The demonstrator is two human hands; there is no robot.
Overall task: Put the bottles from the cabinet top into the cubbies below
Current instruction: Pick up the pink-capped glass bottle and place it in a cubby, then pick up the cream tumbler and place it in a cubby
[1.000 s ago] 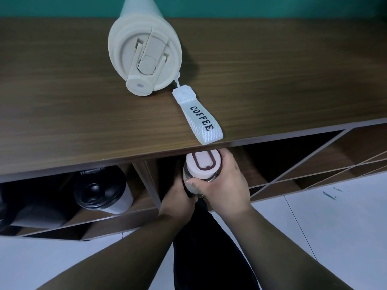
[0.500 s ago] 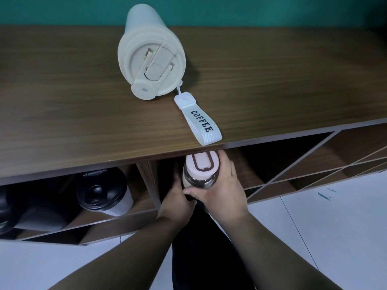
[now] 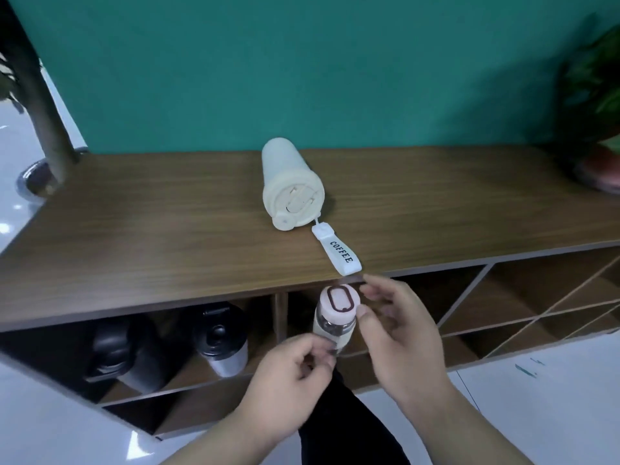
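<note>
**Pink-capped bottle at the cubby mouth, grip loose**

Nearest us, our left hand (image 3: 295, 380) has its fingers curled shut at the base of the pink-capped bottle (image 3: 335, 318); blur hides whether they really pinch it. Our right hand (image 3: 399, 327) is spread open just right of the bottle, thumb touching the cap, not gripping. The bottle stands upright below the cabinet top (image 3: 167, 229), in front of the middle cubby (image 3: 396, 297).

Risk, we judge: with so little hold it could tip or roll out, or the cap could knock the top's front lip. The divider (image 3: 281, 313) sits close on its left. Cubbies right of the bottle look free; those left hold a black-lidded cup (image 3: 221, 344) and a dark bottle (image 3: 110, 350).

Further back on the cabinet top, the cream tumbler (image 3: 292, 189) lies on its side; its COFFEE strap (image 3: 339, 251) overhangs the lip above the bottle and could snag.
</note>
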